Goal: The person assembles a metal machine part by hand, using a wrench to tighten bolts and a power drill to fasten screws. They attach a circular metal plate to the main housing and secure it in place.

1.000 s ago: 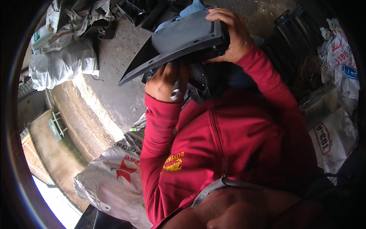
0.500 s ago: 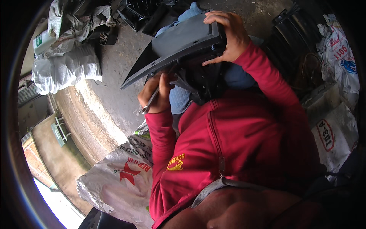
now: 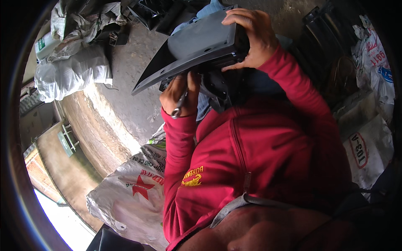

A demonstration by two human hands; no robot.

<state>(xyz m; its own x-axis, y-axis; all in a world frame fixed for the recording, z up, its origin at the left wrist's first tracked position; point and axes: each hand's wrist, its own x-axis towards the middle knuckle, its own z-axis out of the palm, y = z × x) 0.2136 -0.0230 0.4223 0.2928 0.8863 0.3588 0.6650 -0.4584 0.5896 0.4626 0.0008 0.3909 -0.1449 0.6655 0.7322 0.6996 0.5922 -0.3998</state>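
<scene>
A large black plastic panel with a raised top face and small holes along its rim is tilted above my lap. My right hand grips its right end, fingers over the upper edge and thumb underneath. Below the panel's near edge, my left hand is closed around a metal wrench. The wrench's ring end sticks out toward me, and its other end is hidden by the fingers. A dark bracket-like section projects from the panel's underside toward my red jacket.
White plastic sacks lie at the far left, and a printed sack rests by my left elbow. Dark plastic parts sit on the far floor. More black parts and printed sacks crowd the right.
My left hand has moved slightly right along the panel's underside, and the wrench has swung with its ring end to the right. The right hand keeps its grip; the panel barely shifts.
</scene>
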